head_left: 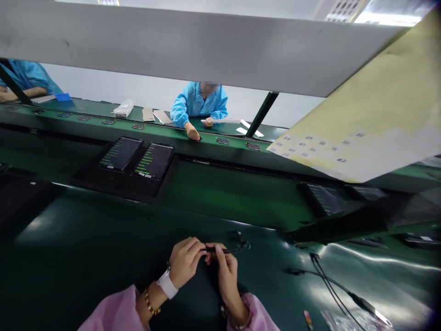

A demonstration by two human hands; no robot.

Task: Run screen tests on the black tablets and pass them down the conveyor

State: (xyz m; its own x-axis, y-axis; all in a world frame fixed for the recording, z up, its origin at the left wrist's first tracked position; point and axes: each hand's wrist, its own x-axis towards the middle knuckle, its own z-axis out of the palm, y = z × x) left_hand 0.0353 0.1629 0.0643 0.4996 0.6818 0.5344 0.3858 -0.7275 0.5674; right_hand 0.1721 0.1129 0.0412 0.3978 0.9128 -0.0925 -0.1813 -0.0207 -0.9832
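at a dark green glossy bench (86, 257), we pinch a thin black cable (225, 250) between both hands, held just above the surface near our chest. our left hand (185, 261), a white watch on its wrist, has fingers pressed together on the cable's near end; our right hand (224, 271) pinches it just beside, thumb and forefinger closed on it. the cable's long axis runs left to right, its curled far end pointing right and slightly away. more cables (330, 285) lie to the right. beyond, two lit screens (138, 158) sit in a black tray on the green conveyor. across it, a person in a blue coat (200, 105) works under a grey overhead shelf (193, 50); a yellow sheet (372, 124) hangs at right.
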